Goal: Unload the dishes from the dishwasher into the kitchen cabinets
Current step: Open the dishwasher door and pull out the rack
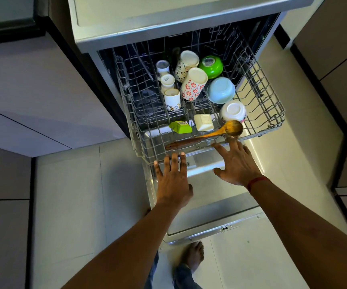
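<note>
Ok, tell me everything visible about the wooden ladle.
The wooden ladle is glossy golden-brown wood: a round bowl at the right, a long handle darkening toward its left end. It lies along the front edge of the wire rack. Fingertips of the right hand are beside its bowl; contact is unclear.

One head-worn wide view looks steeply down, close over the pulled-out dishwasher rack (pixel 272 109).
</note>
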